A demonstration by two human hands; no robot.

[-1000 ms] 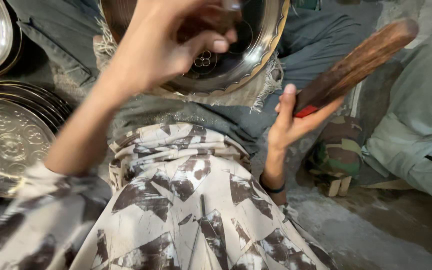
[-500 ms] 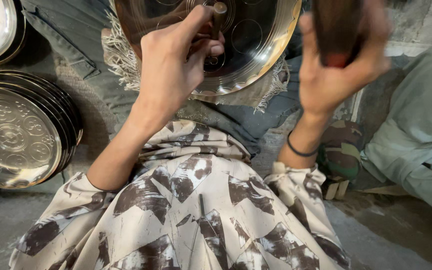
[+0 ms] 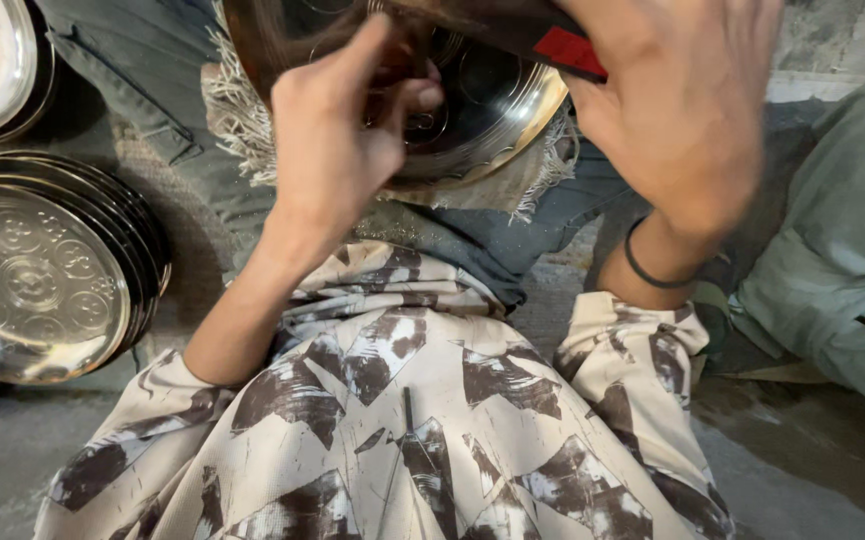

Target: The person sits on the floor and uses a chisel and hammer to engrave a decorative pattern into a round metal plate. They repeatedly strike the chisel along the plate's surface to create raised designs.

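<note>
Closed around a wooden-handled tool [image 3: 512, 25], the right hand [image 3: 677, 110] holds it over the metal plate [image 3: 497, 110] on the lap; its long axis runs left-right, head hidden. Left hand [image 3: 337, 135] pinches a small punch, barely visible, against the plate. A mistimed blow could catch those fingers [image 3: 407, 100].

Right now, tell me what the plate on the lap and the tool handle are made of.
Plate: looks like polished metal, with mirror-like reflections and embossed circles. Tool handle in the right hand: probably dark wood with a red band; motion blur leaves it uncertain.
</note>
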